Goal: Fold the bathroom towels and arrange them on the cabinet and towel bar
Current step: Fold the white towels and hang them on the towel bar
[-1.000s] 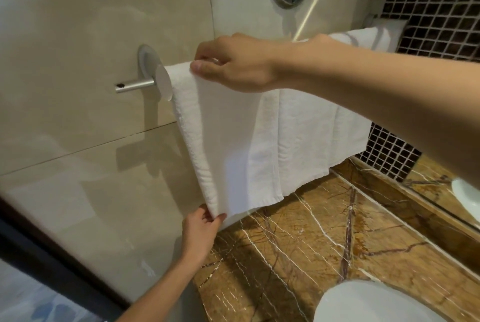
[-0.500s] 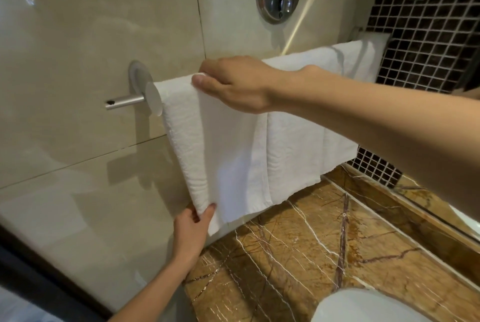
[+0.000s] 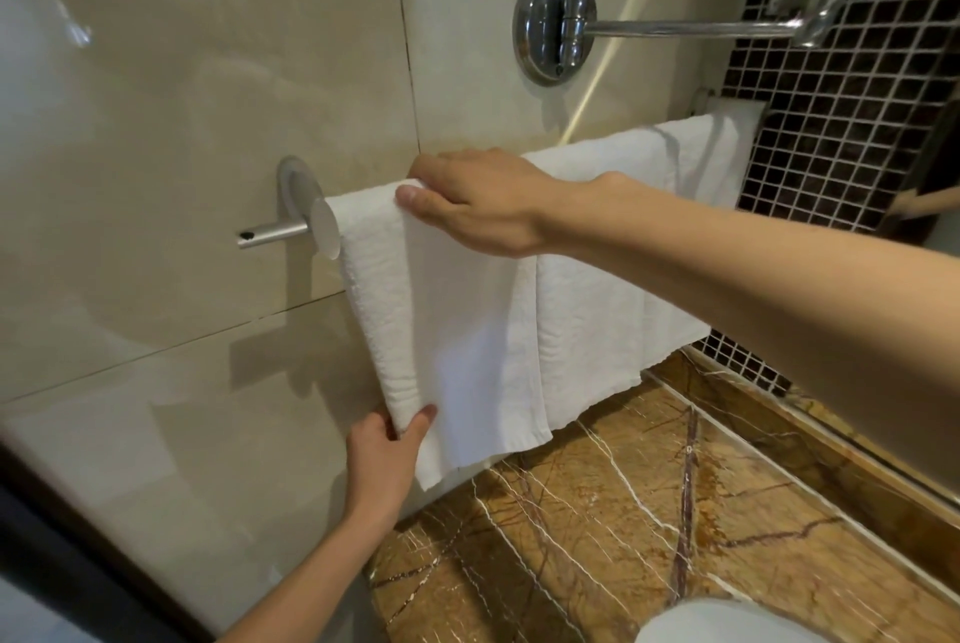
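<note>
- A white towel is hanging over a wall-mounted towel bar, covering nearly all of it; only the bar's left end is showing, sticking out past a round bracket.
- The towel is draping down in front of the beige wall tiles, and its lower edge is hanging just above the brown veined marble countertop.
- The right hand is reaching in from the right and gripping the towel at the top, near the bar's left end: the fingers are curling over the fold on the bar and the thumb is pressing on the front face.
- The left hand is coming up from below and pinching the towel's lower left edge, with the thumb on the front and the fingers behind the cloth.
- The left strip of the towel is standing out as a thicker, ribbed fold, running from one hand to the other.
- A chrome wall mount is sitting above the bar, with a thin rod extending right toward the dark mosaic tiles.
- A white rounded object is showing at the bottom edge, on the countertop; what it is cannot be told.
</note>
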Tool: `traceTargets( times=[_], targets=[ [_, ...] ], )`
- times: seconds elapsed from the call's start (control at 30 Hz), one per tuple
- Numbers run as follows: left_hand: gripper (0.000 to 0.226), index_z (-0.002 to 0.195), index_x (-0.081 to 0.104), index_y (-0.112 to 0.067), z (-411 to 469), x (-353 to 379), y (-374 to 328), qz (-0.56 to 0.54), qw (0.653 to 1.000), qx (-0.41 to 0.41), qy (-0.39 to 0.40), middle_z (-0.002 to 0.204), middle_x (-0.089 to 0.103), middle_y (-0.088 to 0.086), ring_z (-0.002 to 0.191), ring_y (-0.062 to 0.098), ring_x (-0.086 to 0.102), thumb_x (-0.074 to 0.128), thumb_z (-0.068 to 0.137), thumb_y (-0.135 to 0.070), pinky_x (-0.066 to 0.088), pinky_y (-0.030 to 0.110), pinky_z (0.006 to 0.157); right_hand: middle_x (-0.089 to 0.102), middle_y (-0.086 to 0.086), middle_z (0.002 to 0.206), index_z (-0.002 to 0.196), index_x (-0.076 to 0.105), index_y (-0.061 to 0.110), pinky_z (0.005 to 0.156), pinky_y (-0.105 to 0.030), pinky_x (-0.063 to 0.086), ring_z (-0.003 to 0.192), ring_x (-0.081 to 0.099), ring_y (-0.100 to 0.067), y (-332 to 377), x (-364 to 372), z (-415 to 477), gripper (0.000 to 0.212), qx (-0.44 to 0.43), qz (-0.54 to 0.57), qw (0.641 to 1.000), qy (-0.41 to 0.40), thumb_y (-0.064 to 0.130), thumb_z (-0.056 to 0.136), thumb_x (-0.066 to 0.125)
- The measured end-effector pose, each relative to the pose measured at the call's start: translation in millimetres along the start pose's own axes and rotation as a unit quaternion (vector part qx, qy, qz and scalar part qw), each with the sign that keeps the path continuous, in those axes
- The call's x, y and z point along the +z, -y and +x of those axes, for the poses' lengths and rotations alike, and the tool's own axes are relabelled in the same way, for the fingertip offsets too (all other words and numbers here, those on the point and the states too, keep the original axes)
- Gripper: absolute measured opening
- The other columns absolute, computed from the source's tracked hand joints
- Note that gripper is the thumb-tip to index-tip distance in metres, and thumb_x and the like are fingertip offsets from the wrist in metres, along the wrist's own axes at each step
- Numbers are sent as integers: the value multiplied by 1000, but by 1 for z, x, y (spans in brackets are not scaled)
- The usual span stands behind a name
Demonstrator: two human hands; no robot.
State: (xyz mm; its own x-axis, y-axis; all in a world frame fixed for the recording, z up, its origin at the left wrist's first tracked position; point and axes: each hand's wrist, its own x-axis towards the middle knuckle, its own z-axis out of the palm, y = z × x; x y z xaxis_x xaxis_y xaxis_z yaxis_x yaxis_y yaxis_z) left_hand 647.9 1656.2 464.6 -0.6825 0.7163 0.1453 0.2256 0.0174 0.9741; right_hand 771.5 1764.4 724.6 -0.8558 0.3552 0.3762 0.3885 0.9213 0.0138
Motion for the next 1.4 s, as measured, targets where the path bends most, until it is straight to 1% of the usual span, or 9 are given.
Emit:
traceTargets(
  times=[0.07, 0.2, 0.4, 0.53, 0.7, 0.9, 1.07, 1.2, 1.4],
  targets=[
    [9, 76, 67, -19, 0, -1, 1, 3, 1000, 3, 2, 72, 72, 2, 70, 22, 69, 75, 80, -22, 56, 37, 58, 58, -10, 105, 100, 48, 16, 75, -34, 32, 96, 52, -30, -1, 1, 0, 39, -1, -4, 1000, -3, 48, 100, 26],
    [8, 82, 68, -19, -3, -2, -1, -8, 1000, 6, 2, 69, 72, -11, 66, 7, 68, 75, 79, -22, 48, 14, 49, 52, -4, 94, 103, 51, 13, 73, -34, 30, 92, 52, -30, 0, 2, 0, 43, 1, 2, 1000, -13, 48, 100, 26],
    [37, 101, 61, -21, -4, -8, -32, -54, 998, 35, -26, 92, 68, -10, 79, 1, 66, 77, 71, -35, 48, 13, 56, 61, -7, 102, 108, 56, 16, 82, -32, 30, 99, 52, -27, -3, 3, -6, 42, -9, 13, 997, -81, 43, 102, 24],
    [55, 107, 54, -19, 0, -23, -67, -123, 988, 85, -49, 106, 65, 1, 93, 12, 63, 75, 62, -43, 50, 26, 76, 60, -11, 106, 109, 57, 17, 93, -38, 34, 105, 51, -30, -19, -1, -12, 43, 37, -14, 996, -85, 43, 101, 24],
    [53, 110, 46, -35, 3, -58, -105, -180, 958, 177, -138, 96, 53, -9, 80, 2, 53, 75, 67, -44, 45, 7, 65, 58, -15, 102, 105, 54, 17, 90, -41, 40, 104, 51, -31, -50, -12, -25, 44, 94, 0, 993, -70, 45, 101, 20],
    [30, 105, 49, -36, -4, -104, -148, -6, 905, 398, -153, 88, 46, 1, 77, 12, 45, 62, 78, -30, 40, 19, 74, 58, -16, 100, 92, 51, 17, 88, -45, 42, 98, 53, -37, -67, -11, -41, 39, 122, -18, 990, -60, 44, 100, 24],
    [18, 96, 62, -10, -5, -111, -205, 189, 820, 522, -139, 99, 55, -8, 93, 14, 50, 56, 84, -23, 36, 22, 88, 57, -17, 98, 88, 49, 20, 85, -41, 42, 96, 53, -36, -64, -12, -40, 34, 128, -17, 990, -49, 43, 101, 27],
    [31, 94, 69, -4, 3, -98, -244, 299, 790, 533, -50, 97, 66, 8, 92, 28, 59, 54, 83, -29, 45, 40, 85, 57, -17, 100, 95, 53, 15, 84, -40, 41, 97, 53, -36, -63, -12, -40, 40, 140, -32, 989, -38, 45, 100, 27],
    [46, 106, 68, -11, 28, -69, -271, 423, 760, 480, 114, 104, 66, 3, 95, 25, 63, 45, 86, -45, 51, 39, 80, 57, -18, 108, 110, 55, 13, 87, -39, 37, 103, 52, -36, -61, -13, -41, 43, 149, -35, 988, -27, 45, 100, 27]
  ],
)
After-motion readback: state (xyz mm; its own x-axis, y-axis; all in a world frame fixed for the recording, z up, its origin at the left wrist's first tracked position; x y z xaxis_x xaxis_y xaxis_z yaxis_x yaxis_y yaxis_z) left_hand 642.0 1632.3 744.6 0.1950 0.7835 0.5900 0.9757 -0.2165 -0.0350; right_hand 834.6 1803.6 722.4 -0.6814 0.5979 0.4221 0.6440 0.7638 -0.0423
